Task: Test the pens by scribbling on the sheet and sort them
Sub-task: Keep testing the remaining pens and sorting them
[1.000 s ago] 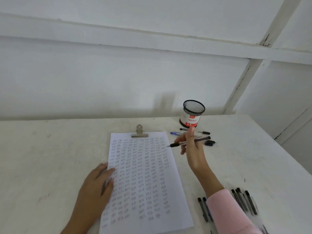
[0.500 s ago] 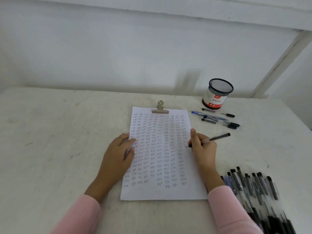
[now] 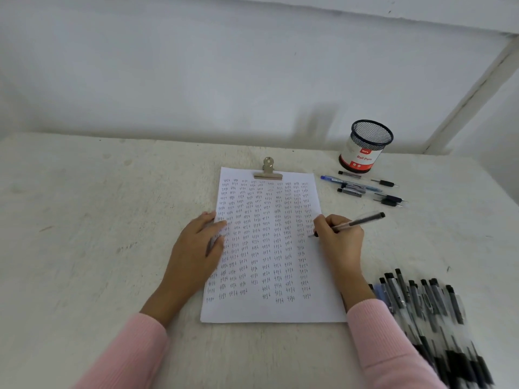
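Lowered from beside the mesh cup (image 3: 365,147), where it was raised a second ago, the right hand (image 3: 339,242) now sits at the right edge of the sheet (image 3: 269,310), while the left hand (image 3: 196,248) has kept its place on the sheet's left edge.

The white table (image 3: 84,248) carries everything. The sheet lies at its middle, filled with columns of small handwritten marks, with a blank strip along the bottom. A heap of dark pens (image 3: 427,304) lies toward the table's front right corner, just beside the pink right sleeve (image 3: 387,346). The left hand lies flat, fingers straight, pressing the paper. The right hand's fingers are curled tight round one pen (image 3: 359,221). The mesh cup stands near the back right corner, and a few loose pens (image 3: 362,188) lie just in front of it. A metal clip (image 3: 268,169) clamps the sheet's top edge. The held pen's tip touches the sheet's right margin, and its dark back end tilts up and to the right.
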